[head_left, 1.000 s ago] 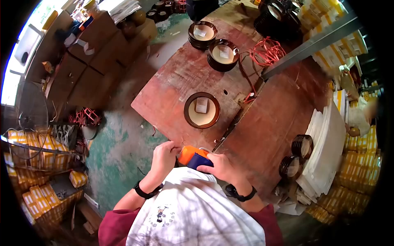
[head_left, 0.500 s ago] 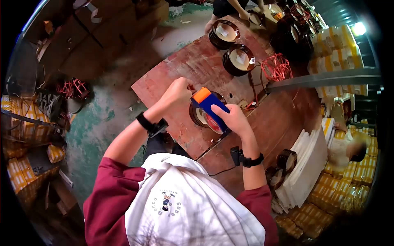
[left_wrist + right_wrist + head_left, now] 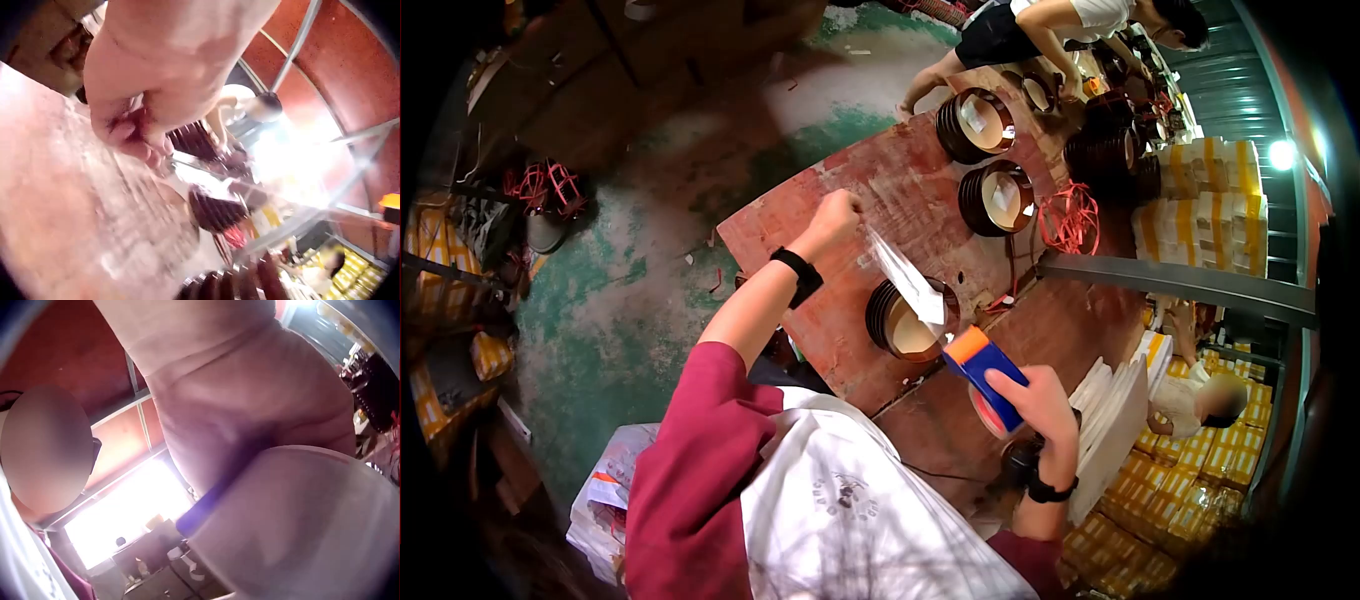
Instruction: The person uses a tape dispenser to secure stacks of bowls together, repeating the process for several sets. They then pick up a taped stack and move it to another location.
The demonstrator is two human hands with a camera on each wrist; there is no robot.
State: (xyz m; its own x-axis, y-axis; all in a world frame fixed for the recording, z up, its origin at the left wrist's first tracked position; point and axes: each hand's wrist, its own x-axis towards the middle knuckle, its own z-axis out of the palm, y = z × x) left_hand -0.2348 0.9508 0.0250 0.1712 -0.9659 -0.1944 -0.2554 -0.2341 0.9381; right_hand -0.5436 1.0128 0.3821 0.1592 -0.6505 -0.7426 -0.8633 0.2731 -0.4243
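A strip of clear packing tape (image 3: 908, 278) runs taut between my two hands in the head view. Its loose end is pinched in the curled fingers of my left hand (image 3: 830, 224), over the wooden table. Lower right, my right hand (image 3: 1040, 402) grips a blue and orange tape dispenser (image 3: 998, 390). In the right wrist view the big pale tape roll (image 3: 306, 525) fills the area below that hand. Beneath the strip stands a stack of dark-rimmed bowls (image 3: 880, 322), partly covered by the tape. The left wrist view shows my left hand (image 3: 175, 69) with curled fingers.
Two more bowl stacks (image 3: 972, 208) stand farther up the reddish table (image 3: 785, 250), beside tangled red strapping (image 3: 1070, 218). A metal bar (image 3: 1180, 285) crosses at right. White foam sheets (image 3: 1115, 410) lean near it. Another person (image 3: 1000, 40) works at the far end.
My hands rose from close to my body to over the table. They then drew apart, the right hand moving down and right with the dispenser, and a long strip of tape now spans them.
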